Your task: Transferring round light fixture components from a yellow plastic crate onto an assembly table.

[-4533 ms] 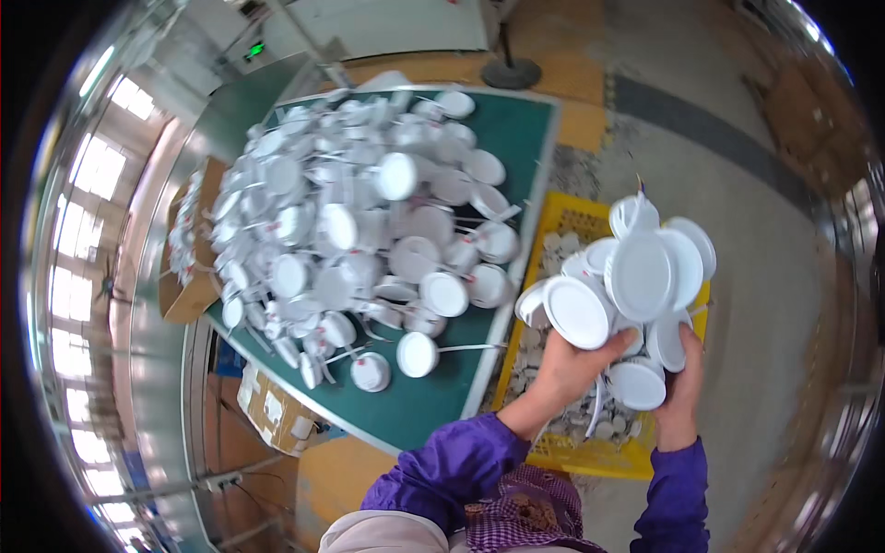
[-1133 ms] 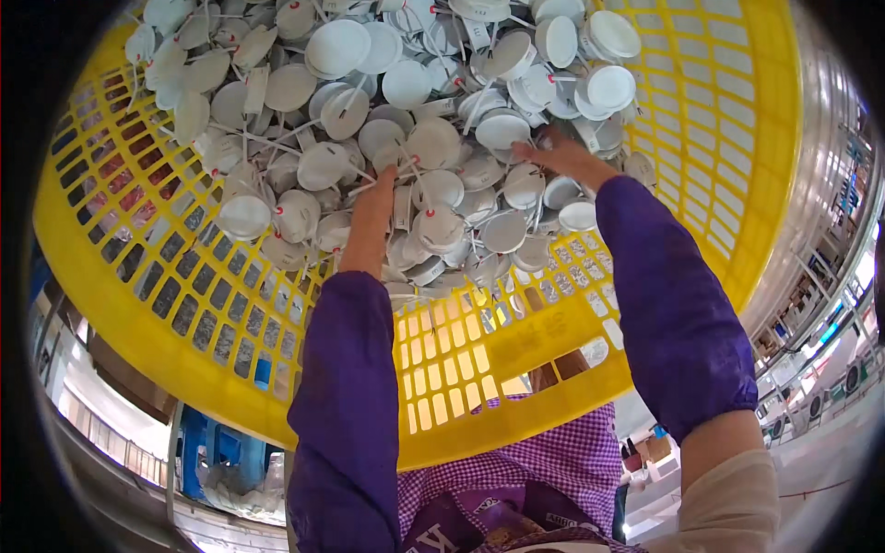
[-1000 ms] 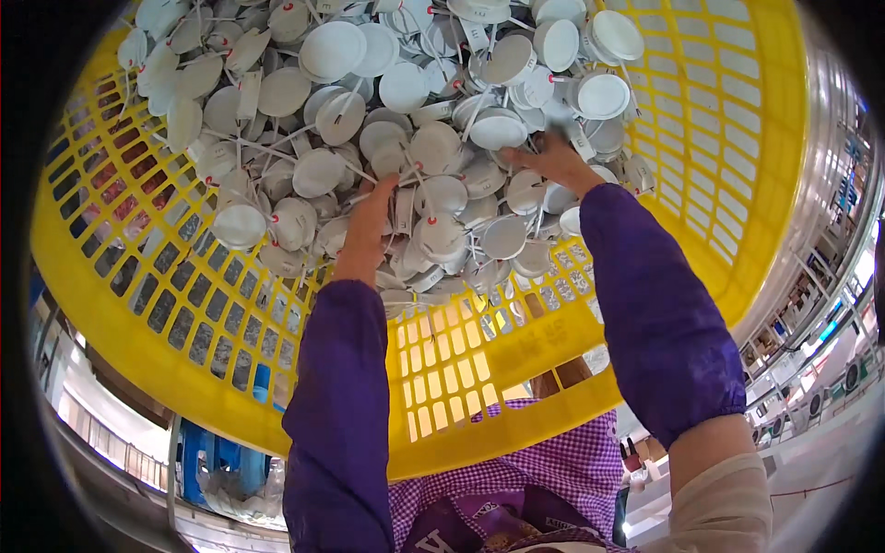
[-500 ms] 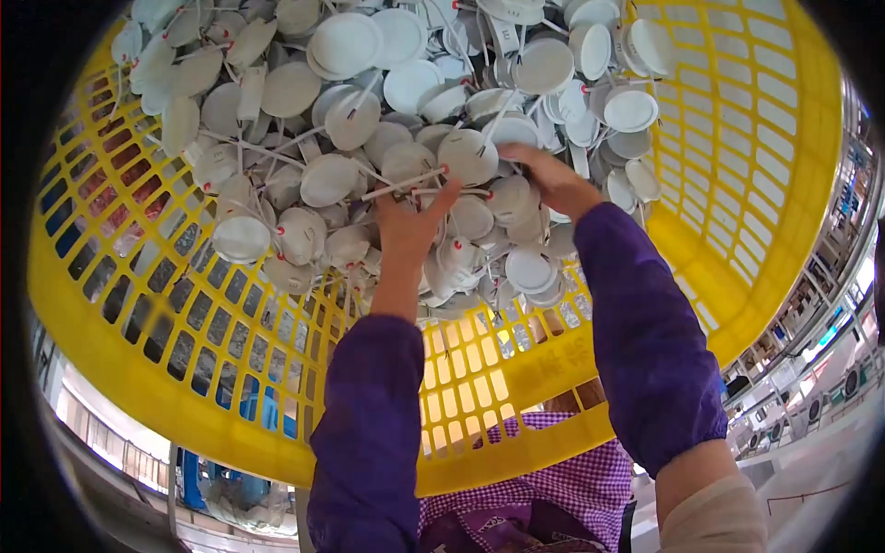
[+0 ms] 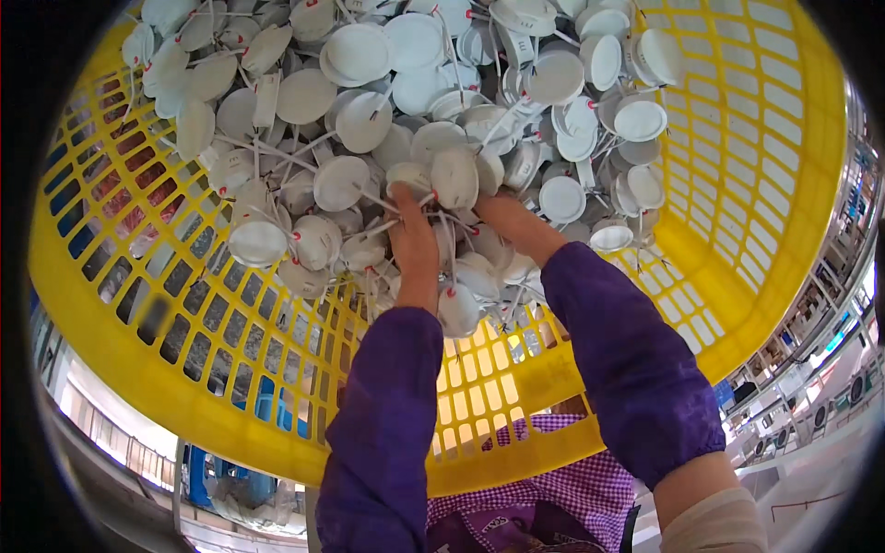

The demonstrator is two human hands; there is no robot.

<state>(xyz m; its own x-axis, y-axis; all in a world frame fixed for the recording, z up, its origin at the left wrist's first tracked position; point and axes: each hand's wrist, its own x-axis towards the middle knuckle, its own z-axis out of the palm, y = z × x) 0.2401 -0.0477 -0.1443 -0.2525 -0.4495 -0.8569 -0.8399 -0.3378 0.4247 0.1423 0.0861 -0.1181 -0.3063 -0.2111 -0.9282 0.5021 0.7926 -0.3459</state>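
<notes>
Both hands dug into the masks (image 5: 415, 111) piled in the yellow crate (image 5: 756, 230). Left hand (image 5: 412, 241) curled around a bunch; right hand (image 5: 493, 207) mostly buried, grip unclear. Crate remains heaped, nothing lifted out.

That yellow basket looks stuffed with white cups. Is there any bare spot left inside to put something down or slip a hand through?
Yes. The yellow basket has bare lattice along its right wall, beside the pile of white cup masks, and along its left wall and near rim below the pile. The middle and far side are crowded. The left hand and right hand are buried in the pile's near edge.
</notes>
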